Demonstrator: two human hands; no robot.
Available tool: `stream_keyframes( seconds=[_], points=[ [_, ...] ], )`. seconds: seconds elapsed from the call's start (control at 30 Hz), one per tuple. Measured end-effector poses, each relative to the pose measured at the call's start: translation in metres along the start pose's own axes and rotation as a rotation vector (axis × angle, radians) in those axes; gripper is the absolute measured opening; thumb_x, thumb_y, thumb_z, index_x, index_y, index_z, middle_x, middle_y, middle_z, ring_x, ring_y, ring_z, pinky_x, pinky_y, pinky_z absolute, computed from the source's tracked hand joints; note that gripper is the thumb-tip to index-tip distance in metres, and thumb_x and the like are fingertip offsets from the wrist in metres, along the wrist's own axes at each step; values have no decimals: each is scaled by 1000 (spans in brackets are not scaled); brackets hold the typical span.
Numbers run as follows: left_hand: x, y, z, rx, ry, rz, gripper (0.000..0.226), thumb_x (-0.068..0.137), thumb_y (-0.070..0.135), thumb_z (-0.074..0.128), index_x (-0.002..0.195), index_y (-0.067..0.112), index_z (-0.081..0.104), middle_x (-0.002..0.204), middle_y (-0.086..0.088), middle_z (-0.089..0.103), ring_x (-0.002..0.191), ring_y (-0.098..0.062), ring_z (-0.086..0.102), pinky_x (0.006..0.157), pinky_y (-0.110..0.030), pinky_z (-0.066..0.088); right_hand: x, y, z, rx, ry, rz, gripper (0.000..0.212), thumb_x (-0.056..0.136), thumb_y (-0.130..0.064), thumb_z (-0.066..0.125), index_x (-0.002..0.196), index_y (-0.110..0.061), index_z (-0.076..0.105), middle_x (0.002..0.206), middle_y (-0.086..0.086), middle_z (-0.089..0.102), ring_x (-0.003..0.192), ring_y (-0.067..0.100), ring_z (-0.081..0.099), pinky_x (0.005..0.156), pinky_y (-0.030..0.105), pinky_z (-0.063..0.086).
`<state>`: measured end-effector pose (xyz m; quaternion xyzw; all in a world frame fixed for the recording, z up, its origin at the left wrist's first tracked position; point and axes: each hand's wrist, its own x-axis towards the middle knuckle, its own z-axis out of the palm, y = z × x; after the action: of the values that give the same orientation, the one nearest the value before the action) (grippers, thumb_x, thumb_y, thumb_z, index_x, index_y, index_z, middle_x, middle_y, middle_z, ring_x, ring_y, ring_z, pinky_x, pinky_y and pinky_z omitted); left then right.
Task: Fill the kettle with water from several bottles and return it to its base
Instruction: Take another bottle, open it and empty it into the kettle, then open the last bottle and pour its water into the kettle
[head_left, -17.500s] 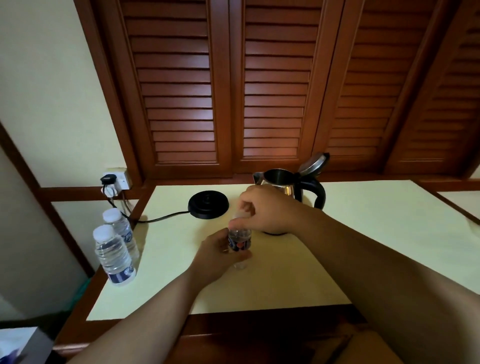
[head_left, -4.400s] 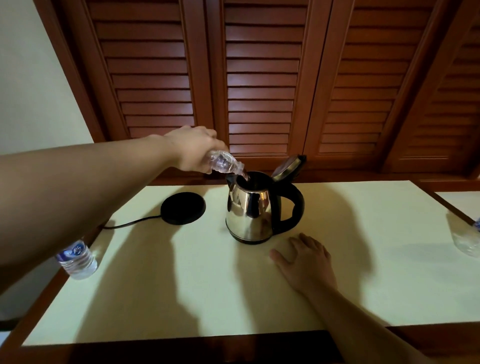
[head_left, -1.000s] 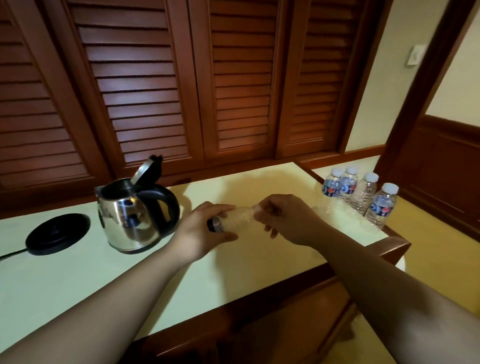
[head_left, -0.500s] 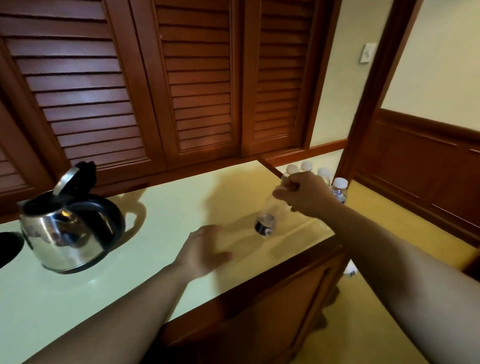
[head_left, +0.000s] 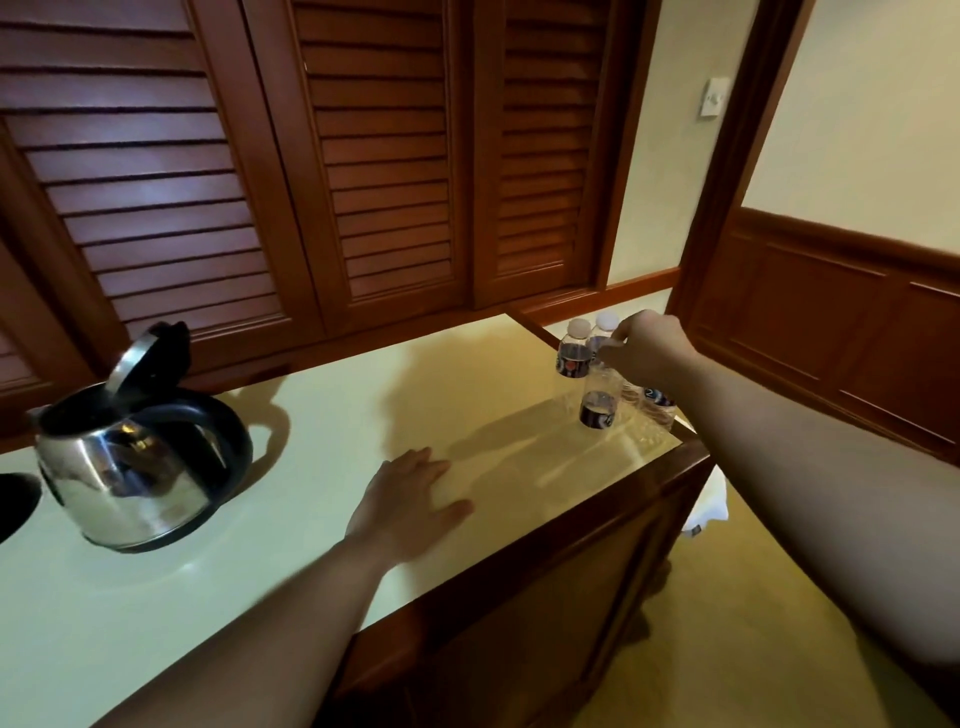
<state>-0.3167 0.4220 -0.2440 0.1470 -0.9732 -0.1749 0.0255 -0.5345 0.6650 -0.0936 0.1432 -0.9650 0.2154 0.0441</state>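
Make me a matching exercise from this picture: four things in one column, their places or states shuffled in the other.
1. shiny steel kettle with black handle
2. left hand
3. right hand
4. black round kettle base

A. flat on the tabletop
B. gripping a clear plastic bottle's top
C. lid open, off its base
D. cut off at the left edge

Pairs: 1-C, 2-A, 3-B, 4-D

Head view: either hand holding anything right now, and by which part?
Right hand holds the empty bottle by its top, standing it on the counter. Left hand rests flat, holding nothing.
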Motion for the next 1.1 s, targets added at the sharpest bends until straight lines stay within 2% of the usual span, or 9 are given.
stream_keyframes(
  seconds=[0.17,0.3,0.47,0.57,0.63,0.73,0.87,1.03,1.1],
  points=[
    [1,0,-1,31,13,38,80,92,75,48,159,31,39,170,7,27,157,-15,21,126,-33,17,-3,-5,-5,-44,-26,0,37,99,-38,65,112,-3,68,97,14,68,86,28,66,82,43,63],
    [1,-2,-1,-19,24,37,78,91,72,53,156,30,44,169,7,30,155,-15,24,125,-32,18,-10,-7,-13,-109,-13,-3,42,96,-40,68,114,-3,67,96,12,64,81,26,63,72,38,60],
    [-5,-3,-9,-193,39,35,78,87,59,69,152,21,50,158,1,46,146,-17,41,120,-31,31,-31,-8,-6,-231,164,-191,46,95,-46,64,128,-14,67,124,13,62,113,31,54,72,36,49],
    [-14,-17,-24,-234,67,35,71,93,46,72,153,18,47,155,-1,49,141,-18,49,115,-28,37,-52,-19,9,-224,208,-284,44,94,-52,58,121,-21,72,108,5,64,99,25,53,67,34,47],
    [-26,-33,-35,-257,139,25,63,93,44,73,149,24,52,150,6,53,134,-14,54,109,-22,38,-70,-35,25,-185,149,-332,47,91,-60,54,117,-26,72,109,1,67,99,21,56,75,35,52],
    [-54,-62,-51,-286,260,-9,53,90,41,77,139,29,62,137,14,62,124,-7,60,100,-14,39,-103,-67,56,17,30,-407,51,90,-54,68,131,-23,67,131,0,65,124,21,55,101,38,48],
    [-102,-111,-68,-269,344,-55,48,86,36,82,131,23,70,125,7,71,114,-10,67,95,-15,43,-143,-124,107,90,-167,-566,54,92,-55,67,139,-28,62,140,-9,58,132,14,48,109,34,43],
    [-174,-165,-84,-325,430,-207,45,88,54,75,129,37,69,116,15,68,103,-1,66,91,-25,55,-192,-201,176,166,-391,-763,60,89,-59,68,141,-30,60,146,-14,53,139,7,42,118,22,28],
    [-205,-187,-90,-349,496,-271,40,88,51,75,125,37,71,113,19,68,105,0,65,92,-27,55,-215,-234,198,163,-488,-816,69,86,-68,61,141,-27,62,148,-13,53,141,8,42,119,22,26]
  ],
)
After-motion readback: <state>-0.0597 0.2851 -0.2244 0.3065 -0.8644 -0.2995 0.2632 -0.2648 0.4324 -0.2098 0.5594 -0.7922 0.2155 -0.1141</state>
